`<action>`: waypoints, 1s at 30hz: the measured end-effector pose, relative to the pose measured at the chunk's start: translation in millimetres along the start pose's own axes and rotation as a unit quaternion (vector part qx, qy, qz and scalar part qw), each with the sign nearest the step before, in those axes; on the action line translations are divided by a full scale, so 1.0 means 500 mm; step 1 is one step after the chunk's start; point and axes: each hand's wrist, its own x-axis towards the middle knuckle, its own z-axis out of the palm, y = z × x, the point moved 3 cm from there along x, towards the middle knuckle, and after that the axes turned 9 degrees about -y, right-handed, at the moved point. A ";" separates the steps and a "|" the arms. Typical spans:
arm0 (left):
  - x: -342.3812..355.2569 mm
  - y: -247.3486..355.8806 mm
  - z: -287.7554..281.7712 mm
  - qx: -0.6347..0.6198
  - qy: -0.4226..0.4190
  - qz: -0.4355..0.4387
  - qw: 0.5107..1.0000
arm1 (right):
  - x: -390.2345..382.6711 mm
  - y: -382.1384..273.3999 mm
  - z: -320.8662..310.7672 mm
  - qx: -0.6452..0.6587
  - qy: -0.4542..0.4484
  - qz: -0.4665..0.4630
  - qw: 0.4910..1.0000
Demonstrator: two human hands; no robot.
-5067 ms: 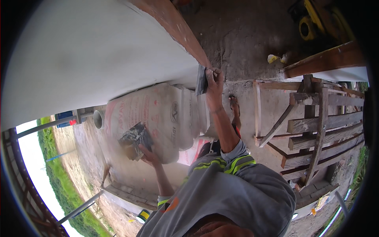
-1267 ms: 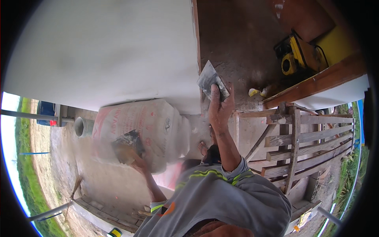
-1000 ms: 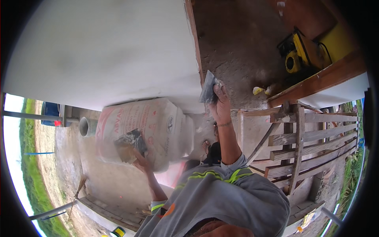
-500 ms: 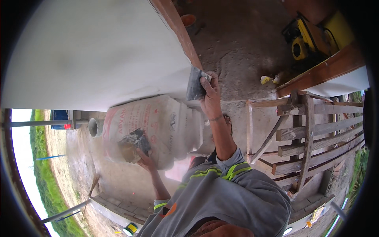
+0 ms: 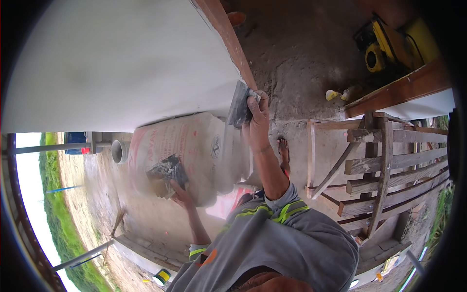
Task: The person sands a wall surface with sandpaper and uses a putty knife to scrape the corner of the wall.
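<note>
Dark blade (image 5: 238,106) by the white wall (image 5: 121,68)
Right hand (image 5: 259,117) pinches it; left hand (image 5: 183,195) clasps a smeared plate (image 5: 167,173) farther out. Both look light, stiff (perhaps slick); grip edges away from the wall.

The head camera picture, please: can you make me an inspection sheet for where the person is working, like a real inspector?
Surface: white wall, with faint darker patches; brown trim along its edge.
Job's things: dark blade near the wall's edge, contact unclear; smeared plate in front of pale printed sacks.
Clutter: yellow scrap on the floor.
Hands: left hand holds the smeared plate; right hand grips the dark blade.
Cables: none clearly seen.
Surroundings: slatted wooden frame at right, yellow machine at upper right, greenery at left.
</note>
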 end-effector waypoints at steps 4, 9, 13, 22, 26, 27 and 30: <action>-0.003 0.019 -0.001 0.020 0.012 0.007 1.000 | 0.007 -0.001 -0.008 0.006 0.005 -0.006 1.000; -0.004 0.018 0.001 -0.010 -0.001 0.000 1.000 | 0.013 -0.009 0.000 -0.007 0.003 0.007 1.000; -0.001 0.019 0.004 -0.042 -0.013 0.017 0.999 | 0.015 -0.023 0.003 0.008 0.014 0.025 1.000; 0.000 -0.002 0.002 -0.036 -0.006 -0.010 0.999 | 0.022 -0.018 -0.004 0.044 -0.028 0.061 0.997; -0.001 0.010 0.002 -0.045 -0.024 -0.003 0.999 | 0.024 0.002 0.000 0.072 -0.018 0.059 0.995; -0.006 0.028 0.003 -0.026 -0.025 0.005 0.999 | 0.023 0.006 -0.003 0.086 -0.021 0.061 0.994; 0.000 0.008 -0.003 -0.013 -0.025 0.012 1.000 | 0.023 0.012 0.004 0.095 0.003 0.063 0.994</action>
